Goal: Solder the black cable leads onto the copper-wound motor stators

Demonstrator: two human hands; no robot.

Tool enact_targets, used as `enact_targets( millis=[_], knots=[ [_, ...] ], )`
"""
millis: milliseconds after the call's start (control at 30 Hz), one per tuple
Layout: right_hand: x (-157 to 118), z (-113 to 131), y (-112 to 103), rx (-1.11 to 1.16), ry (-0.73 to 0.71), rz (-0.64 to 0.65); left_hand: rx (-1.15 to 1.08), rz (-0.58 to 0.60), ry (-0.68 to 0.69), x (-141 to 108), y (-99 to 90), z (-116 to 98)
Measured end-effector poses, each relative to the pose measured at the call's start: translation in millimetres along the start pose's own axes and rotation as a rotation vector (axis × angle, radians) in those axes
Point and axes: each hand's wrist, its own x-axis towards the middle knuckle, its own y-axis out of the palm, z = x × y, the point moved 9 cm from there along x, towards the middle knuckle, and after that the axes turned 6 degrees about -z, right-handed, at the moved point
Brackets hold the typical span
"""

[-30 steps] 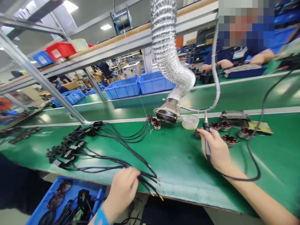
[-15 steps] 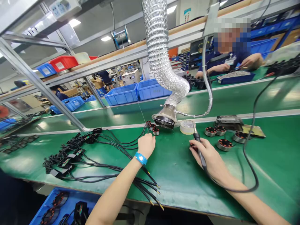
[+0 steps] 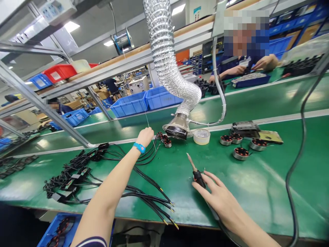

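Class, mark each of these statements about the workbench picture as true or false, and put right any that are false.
1. The right hand is holding a soldering iron. True.
2. The blue wristband is on the right wrist. False: the wristband is on the left wrist.
3. A silver hose hangs over the green bench. True.
4. The round tub stands to the left of the hose's mouth. False: the tub stands to the right of it.
5. Four round motors are on the bench to the right of the tub. True.
6. The black cables are coiled inside the red bin. False: the cables lie stretched out on the bench.
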Motion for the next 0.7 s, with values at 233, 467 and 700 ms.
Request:
enact_targets(
  millis=[233, 467, 700],
  knots=[
    [17.5, 9.5, 7.1, -0.089, 0.027, -0.041, 0.149, -0.082, -0.161, -41.5, -36.3, 88.6],
    [-5.4, -20.5, 17.9, 0.114, 0.176, 0.055, 0.316, -0.139, -0.218, -85.4, -45.8, 123.9],
    [-17.1, -22.7, 25.6, 0.150, 0.243, 0.072, 0.323, -0.423, -0.503, -134.6, -95.2, 176.7]
  ],
)
